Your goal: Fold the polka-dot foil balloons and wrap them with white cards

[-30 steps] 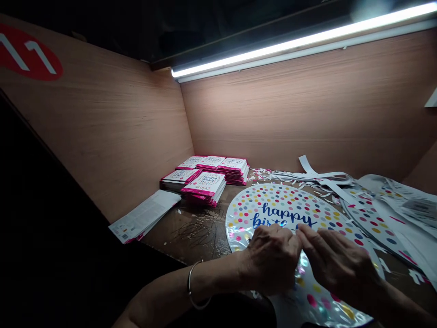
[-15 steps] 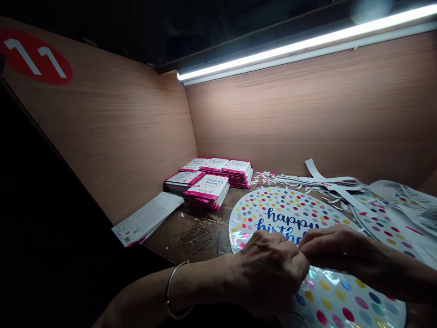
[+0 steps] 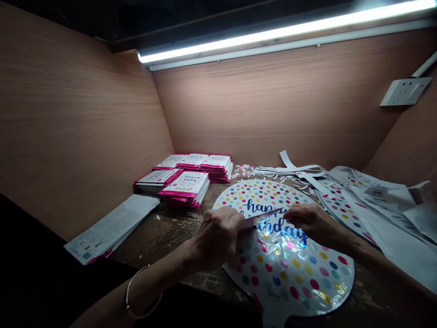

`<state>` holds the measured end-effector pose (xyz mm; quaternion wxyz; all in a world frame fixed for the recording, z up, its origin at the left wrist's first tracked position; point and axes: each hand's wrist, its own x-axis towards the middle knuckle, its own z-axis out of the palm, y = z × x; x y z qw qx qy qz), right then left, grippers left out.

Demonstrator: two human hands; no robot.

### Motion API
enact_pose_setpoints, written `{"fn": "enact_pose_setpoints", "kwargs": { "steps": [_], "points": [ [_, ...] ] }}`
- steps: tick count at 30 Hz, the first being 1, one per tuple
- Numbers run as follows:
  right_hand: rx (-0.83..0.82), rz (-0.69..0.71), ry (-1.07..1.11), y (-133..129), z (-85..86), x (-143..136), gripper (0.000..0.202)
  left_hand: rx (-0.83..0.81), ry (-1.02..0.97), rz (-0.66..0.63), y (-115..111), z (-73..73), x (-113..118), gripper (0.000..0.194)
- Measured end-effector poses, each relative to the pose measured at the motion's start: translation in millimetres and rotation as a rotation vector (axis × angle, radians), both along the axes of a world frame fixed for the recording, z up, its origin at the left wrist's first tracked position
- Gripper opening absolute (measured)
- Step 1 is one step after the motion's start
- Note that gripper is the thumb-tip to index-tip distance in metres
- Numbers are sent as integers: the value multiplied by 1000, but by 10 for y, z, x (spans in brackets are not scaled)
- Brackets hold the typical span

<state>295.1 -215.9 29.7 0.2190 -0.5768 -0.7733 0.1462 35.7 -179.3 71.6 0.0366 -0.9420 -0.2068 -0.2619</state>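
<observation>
A round white balloon (image 3: pixel 293 273) with coloured dots and blue "happy birthday" lettering lies flat on the table. Above its left part, my left hand (image 3: pixel 220 228) is closed on a thin pale strip (image 3: pixel 257 220), which stretches toward my right hand. My right hand (image 3: pixel 303 218) is pinched at the strip's other end, over the lettering; what lies between its fingertips is too small to make out. A bracelet circles my left wrist.
Stacks of pink and white packets (image 3: pixel 186 187) stand at the back left, with flat printed sleeves (image 3: pixel 112 228) at the left edge. White strips (image 3: pixel 307 171), another dotted balloon (image 3: pixel 344 209) and paper sheets (image 3: pixel 403 246) lie right. A socket (image 3: pixel 406 91) is on the wall.
My hands have moved apart, and a thin strip now shows between them. More of the balloon is visible. The view has turned right, bringing the wall socket in.
</observation>
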Motion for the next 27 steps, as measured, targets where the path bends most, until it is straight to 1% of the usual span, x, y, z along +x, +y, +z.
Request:
{"fn": "enact_pose_setpoints", "kwargs": {
  "steps": [3, 5, 7, 9, 11, 12, 13, 15, 18, 20, 23, 25, 27],
  "points": [
    [-7, 39, -31, -80, -205, 33, 27, -117, -211, 102, 127, 37, -123, 20],
    [-1, 32, -59, -170, -335, 24, 29, -241, -394, 206, 249, 88, -262, 18],
    [-24, 23, -59, -250, -449, 25, 31, -380, -689, 345, 418, 133, -456, 13],
    [-78, 41, -44, -306, -546, 40, 32, -525, -1070, 474, 613, 139, -681, 12],
    [-119, 47, -26, -339, -628, 51, 31, -694, -1385, 571, 794, 79, -892, 12],
    [-129, 48, -17, -350, -665, 49, 29, -779, -1475, 604, 868, 22, -976, 11],
    [-132, 51, -7, -359, -700, 41, 28, -854, -1521, 631, 930, -52, -1041, 10],
    [-113, 59, 7, -377, -763, 3, 26, -939, -1540, 677, 1020, -232, -1108, 13],
    [-22, 67, 27, -411, -828, -89, 23, -986, -1555, 723, 1134, -494, -1083, 23],
    [41, 69, 24, -444, -845, -150, 23, -1003, -1560, 755, 1231, -608, -1025, 30],
    [87, 65, -12, -513, -834, -208, 25, -1034, -1503, 808, 1389, -668, -941, 33],
    [111, 59, -41, -578, -813, -216, 25, -1065, -1420, 854, 1465, -660, -909, 30],
    [162, 35, -56, -658, -797, -208, 25, -1067, -1323, 906, 1494, -644, -890, 28]
  ]
}}
